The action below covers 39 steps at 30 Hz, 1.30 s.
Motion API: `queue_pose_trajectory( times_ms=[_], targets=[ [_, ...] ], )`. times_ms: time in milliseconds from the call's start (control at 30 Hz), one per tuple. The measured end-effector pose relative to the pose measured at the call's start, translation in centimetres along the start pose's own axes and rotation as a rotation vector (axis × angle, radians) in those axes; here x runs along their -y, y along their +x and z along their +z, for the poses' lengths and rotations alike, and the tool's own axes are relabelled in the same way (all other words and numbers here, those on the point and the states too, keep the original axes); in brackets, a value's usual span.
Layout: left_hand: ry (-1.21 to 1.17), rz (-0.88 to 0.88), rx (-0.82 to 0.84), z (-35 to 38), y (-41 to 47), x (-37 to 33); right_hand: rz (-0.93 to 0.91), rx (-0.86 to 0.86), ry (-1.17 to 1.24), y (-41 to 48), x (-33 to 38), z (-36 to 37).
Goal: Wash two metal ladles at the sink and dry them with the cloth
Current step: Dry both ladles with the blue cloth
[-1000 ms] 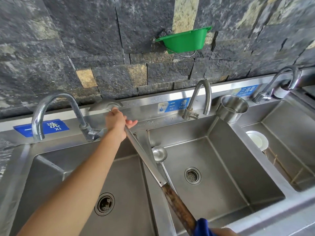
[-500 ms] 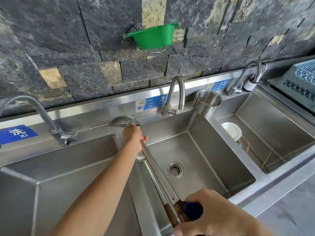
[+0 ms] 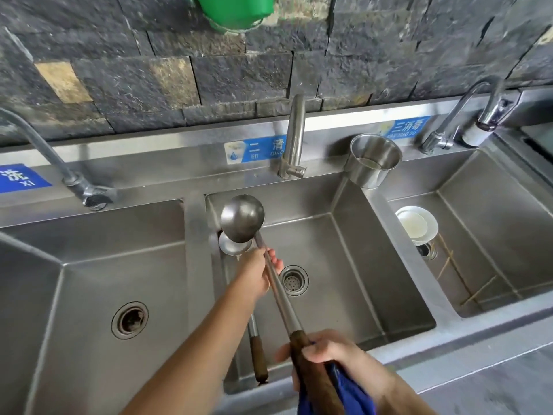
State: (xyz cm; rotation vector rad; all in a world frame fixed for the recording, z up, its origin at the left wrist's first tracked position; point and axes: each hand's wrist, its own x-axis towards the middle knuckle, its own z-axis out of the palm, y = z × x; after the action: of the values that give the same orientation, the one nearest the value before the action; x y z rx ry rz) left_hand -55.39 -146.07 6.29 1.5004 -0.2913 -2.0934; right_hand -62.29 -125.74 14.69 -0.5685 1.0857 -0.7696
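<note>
— Sinks first: what do we see in the head view?

— We see three steel basins in a row. The middle basin (image 3: 353, 283) fills the centre of the frame, the left basin (image 3: 89, 280) takes the lower left, the right basin (image 3: 493, 235) the right edge.

— Where are our ladles?

— We hold one ladle (image 3: 243, 218) over the middle basin, its bowl at centre frame, its shaft running down to the lower middle. The second ladle (image 3: 235, 246) lies in the same basin along its left wall, bowl partly hidden under the first, brown handle toward the bottom edge.

— And our hands?

— Our left hand (image 3: 257, 274) curls round the held ladle's metal shaft just below the bowl. Our right hand (image 3: 335, 359), at lower centre, is clamped on the wooden handle, with a blue cloth (image 3: 347, 393) bunched under it against the handle.

— Anything else we can name?

— A tap (image 3: 294, 136) stands behind the middle basin, with a blue label (image 3: 254, 149) just left of it. A steel cup (image 3: 372, 160) sits on the ledge between the middle and right basins. White plates (image 3: 416, 224) lie in the right basin, and thin sticks (image 3: 460, 280) lie on its floor. A green tub (image 3: 236, 10) hangs on the stone wall at the top of the frame.
</note>
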Motion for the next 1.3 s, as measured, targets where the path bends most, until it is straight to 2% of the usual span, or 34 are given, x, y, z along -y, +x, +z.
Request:
queue_pose_trajectory(
  times_ms=[100, 200, 300, 467, 567, 767, 1033, 1300],
  targets=[
    [0.028, 0.015, -0.068, -0.2, 0.9, 2.3, 0.045, -0.106, -0.060, 0.9, -0.3, -1.8],
    [0.026, 0.012, -0.047, -0.1, 1.3, 4.5, 0.079, -0.216, -0.055, 2.8, 0.0, -3.6],
    [0.078, -0.003, -0.035, -0.8, 2.0, 5.4, 0.128, -0.193, -0.050, 4.8, 0.8, -4.8],
    [0.357, -0.012, -0.042, -4.1, 5.5, 6.0, 0.192, -0.166, -0.057, 8.2, -0.3, -6.3],
    [0.433, -0.017, -0.012, -5.0, 6.8, 6.3, 0.201, -0.152, -0.052, 9.8, -1.7, -7.7],
    [0.436, -0.086, 0.093, -4.8, 9.8, 6.5, 0.267, -0.176, -0.097, 13.3, -2.6, -11.1],
    [0.517, -0.013, 0.065, -5.1, 15.0, 6.5, 0.331, -0.216, -0.210, 18.7, -3.8, -13.4],
    [0.456, 0.026, 0.038, -2.9, 18.7, 8.5, 0.409, -0.286, -0.181, 20.5, -4.7, -16.9]
  ],
)
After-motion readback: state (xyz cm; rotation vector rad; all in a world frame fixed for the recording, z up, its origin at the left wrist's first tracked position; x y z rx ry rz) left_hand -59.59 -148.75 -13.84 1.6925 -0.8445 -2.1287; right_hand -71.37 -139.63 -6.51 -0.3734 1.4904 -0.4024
